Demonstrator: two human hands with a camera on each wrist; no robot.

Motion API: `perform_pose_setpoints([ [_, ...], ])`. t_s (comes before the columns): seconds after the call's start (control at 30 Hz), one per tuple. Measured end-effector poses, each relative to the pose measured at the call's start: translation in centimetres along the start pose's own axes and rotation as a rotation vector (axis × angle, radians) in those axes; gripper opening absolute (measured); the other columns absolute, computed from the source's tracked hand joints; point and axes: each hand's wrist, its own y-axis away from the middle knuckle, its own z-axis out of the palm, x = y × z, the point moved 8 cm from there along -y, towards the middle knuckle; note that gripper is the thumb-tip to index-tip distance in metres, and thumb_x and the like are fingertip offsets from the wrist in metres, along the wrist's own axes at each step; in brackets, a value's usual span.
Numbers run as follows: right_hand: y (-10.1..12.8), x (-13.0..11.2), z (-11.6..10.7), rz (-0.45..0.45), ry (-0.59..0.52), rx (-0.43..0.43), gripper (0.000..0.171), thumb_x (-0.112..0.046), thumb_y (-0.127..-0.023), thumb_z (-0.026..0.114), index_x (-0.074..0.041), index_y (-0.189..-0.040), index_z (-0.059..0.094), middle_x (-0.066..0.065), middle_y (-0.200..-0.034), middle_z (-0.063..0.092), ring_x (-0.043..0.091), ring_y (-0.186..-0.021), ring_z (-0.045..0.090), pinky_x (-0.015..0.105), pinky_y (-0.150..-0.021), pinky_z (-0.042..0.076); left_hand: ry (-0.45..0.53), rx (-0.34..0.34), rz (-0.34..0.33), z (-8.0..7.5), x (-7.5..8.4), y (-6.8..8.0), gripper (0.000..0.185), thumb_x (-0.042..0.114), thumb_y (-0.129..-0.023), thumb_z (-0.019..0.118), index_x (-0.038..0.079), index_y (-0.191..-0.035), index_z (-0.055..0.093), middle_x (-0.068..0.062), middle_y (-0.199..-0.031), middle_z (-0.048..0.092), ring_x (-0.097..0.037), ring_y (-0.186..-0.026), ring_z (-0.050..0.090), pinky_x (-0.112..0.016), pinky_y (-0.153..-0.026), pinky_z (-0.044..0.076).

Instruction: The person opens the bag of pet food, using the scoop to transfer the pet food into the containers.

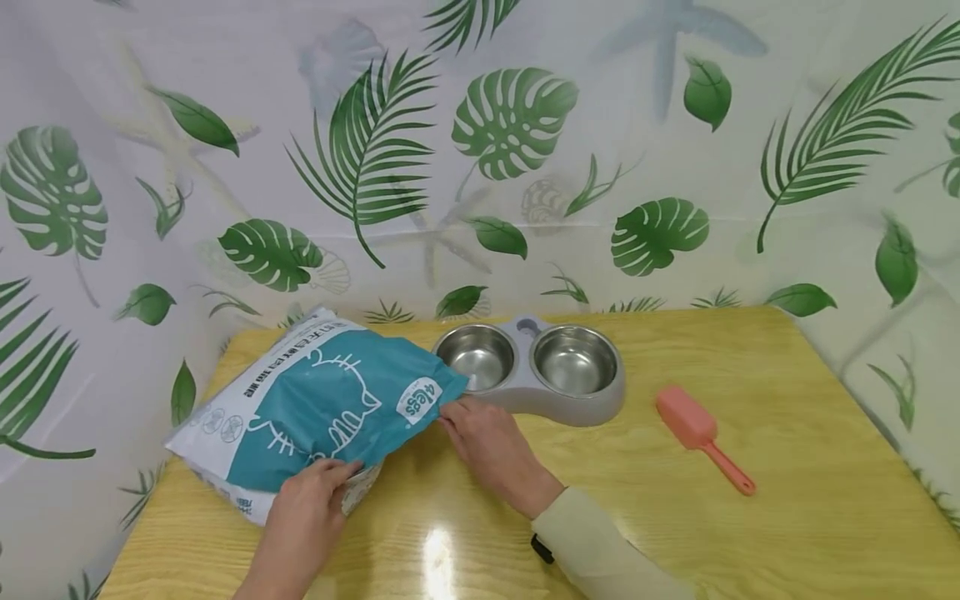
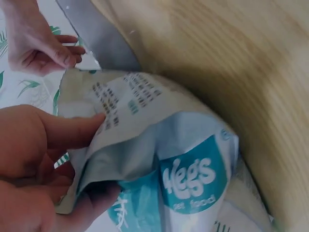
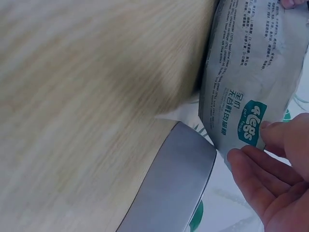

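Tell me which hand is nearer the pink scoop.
Right. The right hand grips the bag corner by the bowls; the pink scoop lies beyond it. The left hand is farther off.

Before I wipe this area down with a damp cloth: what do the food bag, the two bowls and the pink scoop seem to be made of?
The food bag looks like glossy printed plastic film: it creases softly where both hands pinch it. The two bowls look like polished stainless steel, mirror-bright, set in a matte grey holder, probably plastic. The pink scoop seems moulded plastic, smooth and uniformly coloured.
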Motion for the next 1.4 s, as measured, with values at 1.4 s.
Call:
perform_pose_setpoints([
  [1.4, -0.1, 0.3, 6.2, 0.579, -0.771, -0.329, 0.023, -0.029, -0.093, 0.077, -0.006, -0.093, 0.078, 0.004, -0.086, 0.078, 0.008, -0.074, 0.070, 0.023, -0.063, 0.057, -0.046, -0.179, 0.320, -0.7, 2.4, -3.0, 0.020, 0.001, -0.086, 0.071, 0.013, -0.071, 0.064, 0.010, -0.053, 0.040, -0.001, -0.048, 0.034, -0.019, -0.048, 0.032],
])
